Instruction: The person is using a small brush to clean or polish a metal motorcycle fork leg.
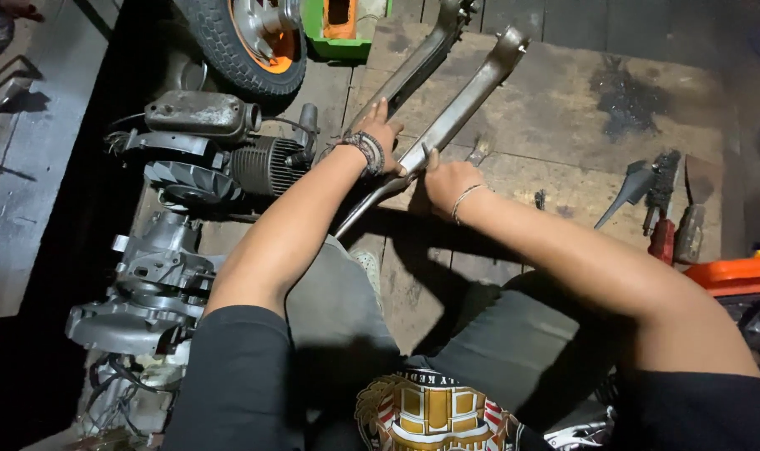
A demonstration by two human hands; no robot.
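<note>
Underneath everything, a big wooden floor (564, 100) of worn boards with a dark oily stain. On the left, a grey scooter engine (179, 209) with cooling fins and a fan cover, wires hanging from its near end. Above that, a black tyre on an orange wheel (246, 38), and next to the wheel a green box (342, 25). In the middle, a long grey metal frame bar (455, 113), forked into two arms that reach up and away toward the top of the view, lower end resting near the knees. Probably heavy and very stiff, made of bent steel, hard and cold, not easy to break. Maybe a bit greasy and slippery, judging by the oily floor. Best taken hold of low down where the two arms meet, one hand on each side, close to the body, since the far end is long and would tip. Left hand (380, 138), with a dark beaded wristband, laid over the left arm of the bar, fingers spread and pressing down, not clearly wrapped round it. Right hand (447, 179), with a thin bracelet, closed round the lower bend of the bar, just beside the left hand. On the right, small tools: a grey metal piece (626, 192), a wire brush (664, 179), a red-handled tool (662, 238), and an orange case (735, 274) at the edge.
</note>
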